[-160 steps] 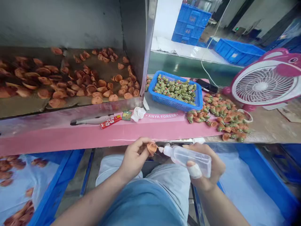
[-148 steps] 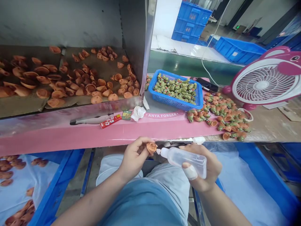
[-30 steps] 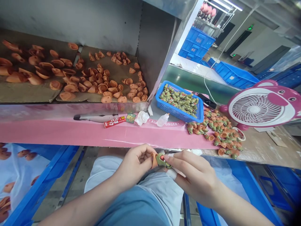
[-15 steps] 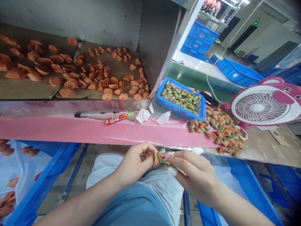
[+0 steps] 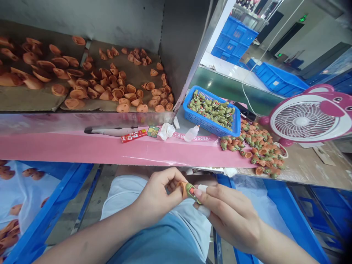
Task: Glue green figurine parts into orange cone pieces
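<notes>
Between the fingertips of my left hand (image 5: 162, 194) is an orange hollow shell-like piece (image 5: 182, 186). My right hand (image 5: 233, 211) pinches a small green figure piece (image 5: 190, 190) with a red spot on it. The two pieces meet in front of my lap, the green one against or partly inside the orange one; I cannot tell which. White wraps cover some fingertips of my right hand. More green pieces fill a blue basket (image 5: 211, 125) on the bench. Beside it lies a heap of orange-and-green pieces (image 5: 261, 145).
Many orange pieces (image 5: 110, 82) lie on cardboard in the booth at left. A small bottle (image 5: 191, 133), a crumpled tissue (image 5: 166, 131) and a red packet (image 5: 134, 136) lie on the pink bench top (image 5: 96, 150). A pink fan (image 5: 302, 119) stands at right. Blue crates (image 5: 63, 194) flank my legs.
Both hands stay together on the pieces. My right hand has shifted slightly lower, and the held pieces have tilted a little. The camera view has moved slightly.
</notes>
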`<state>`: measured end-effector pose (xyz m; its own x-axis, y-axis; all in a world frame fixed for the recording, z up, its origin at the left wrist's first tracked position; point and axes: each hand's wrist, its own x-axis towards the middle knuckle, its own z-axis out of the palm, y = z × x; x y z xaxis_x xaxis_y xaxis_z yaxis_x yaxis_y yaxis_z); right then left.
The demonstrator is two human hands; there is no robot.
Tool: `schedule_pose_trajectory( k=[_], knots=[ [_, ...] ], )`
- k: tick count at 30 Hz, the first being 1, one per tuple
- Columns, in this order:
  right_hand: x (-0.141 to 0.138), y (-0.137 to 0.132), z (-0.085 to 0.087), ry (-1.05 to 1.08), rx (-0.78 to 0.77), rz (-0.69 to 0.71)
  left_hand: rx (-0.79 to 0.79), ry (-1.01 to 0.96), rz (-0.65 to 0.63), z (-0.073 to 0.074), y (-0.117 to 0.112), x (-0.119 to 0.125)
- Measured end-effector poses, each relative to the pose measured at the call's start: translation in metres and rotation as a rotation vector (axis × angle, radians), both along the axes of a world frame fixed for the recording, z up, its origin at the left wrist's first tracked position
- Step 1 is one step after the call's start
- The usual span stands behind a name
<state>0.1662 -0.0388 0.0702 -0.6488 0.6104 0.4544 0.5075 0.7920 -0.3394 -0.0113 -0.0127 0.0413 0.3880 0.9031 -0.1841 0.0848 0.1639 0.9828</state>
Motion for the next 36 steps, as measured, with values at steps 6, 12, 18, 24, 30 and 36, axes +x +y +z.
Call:
schedule_pose_trajectory(
  k=[6,12,18,24,30,36],
  knots=[
    [0.0,-0.004,-0.002,0.024,0.017,-0.01,0.036,0.022,-0.012,0.002,-0.003,-0.001],
    [0.0,0.002,-0.004,0.073,-0.07,-0.079,0.101,0.049,0.021,0.002,0.002,0.0],
    [-0.006,0.008,-0.004,-0.083,-0.126,-0.219,0.277,0.126,0.056,0.0,0.0,0.0],
    [-0.005,0.011,-0.005,-0.186,0.026,-0.202,0.441,0.068,0.052,-0.002,-0.006,-0.005],
    [-0.001,0.01,-0.003,-0.2,0.074,-0.195,0.475,0.001,0.004,-0.006,-0.004,-0.01],
    [0.001,0.008,-0.007,-0.223,0.154,-0.165,0.649,-0.03,-0.029,-0.007,-0.003,-0.013]
  ],
)
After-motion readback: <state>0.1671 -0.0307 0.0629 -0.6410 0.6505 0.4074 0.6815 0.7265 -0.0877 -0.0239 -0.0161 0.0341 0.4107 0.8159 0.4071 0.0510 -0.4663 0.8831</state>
